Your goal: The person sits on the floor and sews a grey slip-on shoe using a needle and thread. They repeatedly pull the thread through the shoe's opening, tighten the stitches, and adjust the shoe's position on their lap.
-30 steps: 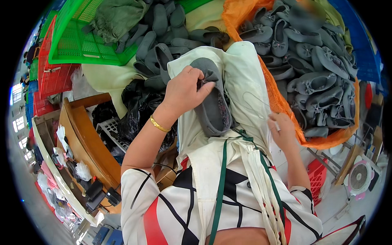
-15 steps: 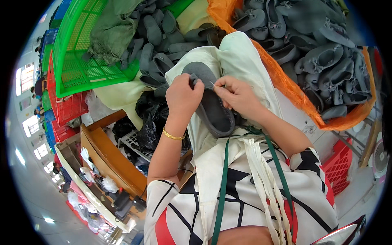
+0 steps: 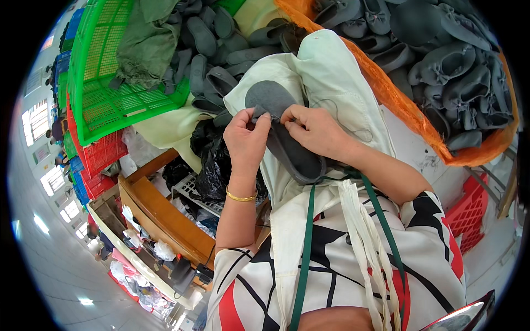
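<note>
A dark grey slip-on shoe (image 3: 292,151) lies across my lap on a pale apron (image 3: 326,66), sole end away from me, its opening toward me. My left hand (image 3: 247,138) is closed, thumb and finger pinching a small grey fabric bow (image 3: 258,112) at the shoe's upper. Beside it, my right hand (image 3: 317,129) is closed in a pinch against the shoe's upper; what its fingertips hold is hidden. A thin dark thread (image 3: 335,107) loops over the apron just beyond the right hand.
A green plastic crate (image 3: 102,71) with grey shoes and a cloth stands far left, above red crates (image 3: 102,149). At the far right, an orange sack (image 3: 408,118) holds many grey shoes (image 3: 441,63). Black plastic bags (image 3: 218,165) and a wooden drawer (image 3: 165,215) are at my left.
My right fingertips have moved in against the upper beside the bow; a thin pale sliver seen at them earlier no longer shows. A thread loop now lies on the apron. The view has shifted slightly.
</note>
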Motion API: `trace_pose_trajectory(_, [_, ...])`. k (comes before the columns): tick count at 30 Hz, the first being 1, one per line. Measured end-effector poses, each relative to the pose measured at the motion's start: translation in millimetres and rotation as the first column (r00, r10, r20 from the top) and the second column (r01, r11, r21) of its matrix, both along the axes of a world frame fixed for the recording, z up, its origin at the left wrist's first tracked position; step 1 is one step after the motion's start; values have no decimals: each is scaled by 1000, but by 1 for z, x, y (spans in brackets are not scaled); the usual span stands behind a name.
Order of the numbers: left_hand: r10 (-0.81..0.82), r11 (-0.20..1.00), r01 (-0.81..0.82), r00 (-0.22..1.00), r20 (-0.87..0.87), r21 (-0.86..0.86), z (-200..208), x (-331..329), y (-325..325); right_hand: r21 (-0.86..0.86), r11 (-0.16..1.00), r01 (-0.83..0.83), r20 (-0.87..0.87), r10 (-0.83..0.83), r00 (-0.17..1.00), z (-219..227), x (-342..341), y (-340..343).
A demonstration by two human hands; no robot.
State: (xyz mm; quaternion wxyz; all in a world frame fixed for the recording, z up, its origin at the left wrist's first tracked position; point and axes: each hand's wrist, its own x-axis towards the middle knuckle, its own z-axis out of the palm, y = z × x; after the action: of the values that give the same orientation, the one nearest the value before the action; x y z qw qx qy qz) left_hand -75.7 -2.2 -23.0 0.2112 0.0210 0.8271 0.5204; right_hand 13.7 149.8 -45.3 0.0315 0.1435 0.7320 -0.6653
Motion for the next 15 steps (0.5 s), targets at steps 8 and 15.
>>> trace_pose_trajectory(8, [-4,1000,4,1000,-13,0,-4,-1,-2,59,998,-25,-5,26,1000,-2,-3,1])
trace_pose_trajectory(15, [-20,1000,19,998,58,13,-1,-7,-4,19,1000,0,-81,1,997,-16,-2,-8])
